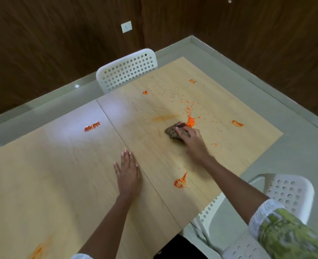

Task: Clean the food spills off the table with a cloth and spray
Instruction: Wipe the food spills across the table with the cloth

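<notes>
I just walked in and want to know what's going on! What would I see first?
Bright orange food splatters dot the pale wooden table, thickest at its far right part. There the right hand grips a crumpled brown cloth right beside the biggest orange pile. The left hand rests flat on the table nearer the middle, and a white chair with round holes stands at the far side.

right hand [191, 139] motion-blurred, cloth [174, 132] partly hidden beneath it (near chair [289, 189] cut off)

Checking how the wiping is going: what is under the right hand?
A crumpled brown cloth, pressed to the table by the right hand. Any spill beneath the cloth is hidden.
</notes>
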